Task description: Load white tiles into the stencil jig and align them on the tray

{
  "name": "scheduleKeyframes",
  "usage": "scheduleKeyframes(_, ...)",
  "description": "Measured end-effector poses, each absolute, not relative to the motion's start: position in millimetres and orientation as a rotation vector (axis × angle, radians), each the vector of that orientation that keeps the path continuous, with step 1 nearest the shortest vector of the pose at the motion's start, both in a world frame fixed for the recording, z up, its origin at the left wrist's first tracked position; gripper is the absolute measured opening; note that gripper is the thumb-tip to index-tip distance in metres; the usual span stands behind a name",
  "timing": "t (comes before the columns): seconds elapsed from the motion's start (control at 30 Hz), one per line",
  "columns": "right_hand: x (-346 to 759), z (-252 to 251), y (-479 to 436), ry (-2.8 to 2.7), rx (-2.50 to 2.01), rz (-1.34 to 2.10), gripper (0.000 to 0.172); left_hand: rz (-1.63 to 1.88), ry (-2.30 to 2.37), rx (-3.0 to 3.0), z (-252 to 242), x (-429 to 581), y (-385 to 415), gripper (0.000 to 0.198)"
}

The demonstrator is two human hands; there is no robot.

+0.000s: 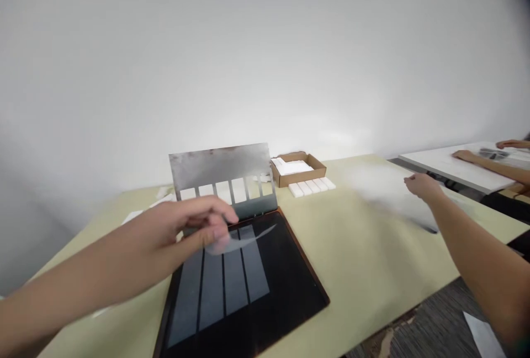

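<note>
"Pale yellow table (348,242), white wall (248,59) behind: how many pieces do you have?"
"Five white blocks (313,187) beside one cardboard box (303,178), and six windows (223,192) in your raised metal plate (223,164)."
"And your two hands?"
"Your left hand (196,222) pinches one clear film (253,240) above the black panel (287,275); your right hand (423,187), reaching outward, pinches one blurred translucent sheet (385,192) over the table."

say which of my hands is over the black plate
Your left hand: it hangs over the black plate, while your right hand is farther right, at a blurred pale sheet.
</note>
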State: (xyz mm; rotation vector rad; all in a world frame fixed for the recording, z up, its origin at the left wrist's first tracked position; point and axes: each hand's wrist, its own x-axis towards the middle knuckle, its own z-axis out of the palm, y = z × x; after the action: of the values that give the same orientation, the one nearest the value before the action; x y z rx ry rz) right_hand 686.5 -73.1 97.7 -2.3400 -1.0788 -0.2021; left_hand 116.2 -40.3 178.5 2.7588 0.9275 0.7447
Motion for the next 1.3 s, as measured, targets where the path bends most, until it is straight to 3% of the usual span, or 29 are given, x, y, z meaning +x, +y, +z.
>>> scheduleKeyframes(0.1,713,75,-76,-0.863,-2.457,-0.072,0.032,0.380,0.979,2.625,198,145,-1,0.026)
scheduleKeyframes(0.3,720,50,-59,-0.655,-2.424,-0.179,0.030,0.258,1.112,2.820,240,193,50,0.021)
scheduleKeyframes(0.43,682,48,-21,-0.742,-2.357,-0.288,0.041,0.247,1.012,2.924,244,211,51,0.022)
scheduleKeyframes(0.53,619,42,11,-1.052,-2.227,-0.260,0.044,0.217,0.765,3.038,218,217,24,0.025)
scheduleKeyframes(0.63,533,31,17,-1.522,-1.929,-0.148,0.039,0.142,0.550,3.161,168,222,-19,0.042)
scheduleKeyframes(0.7,479,22,3,-1.858,-1.645,-0.023,0.026,-0.028,0.499,3.298,127,223,-45,0.030)
scheduleKeyframes(0.9,416,-6,-44,-2.284,-1.099,0.183,0.023,-0.011,0.470,3.279,33,221,-74,0.014)
scheduleKeyframes(1.07,425,-14,-42,-2.341,-1.067,0.239,0.025,0.152,0.440,3.145,18,212,-81,0.042)
scheduleKeyframes(1.3,423,-15,-43,-2.364,-1.209,0.275,0.039,0.622,0.312,2.980,53,137,-64,0.029)
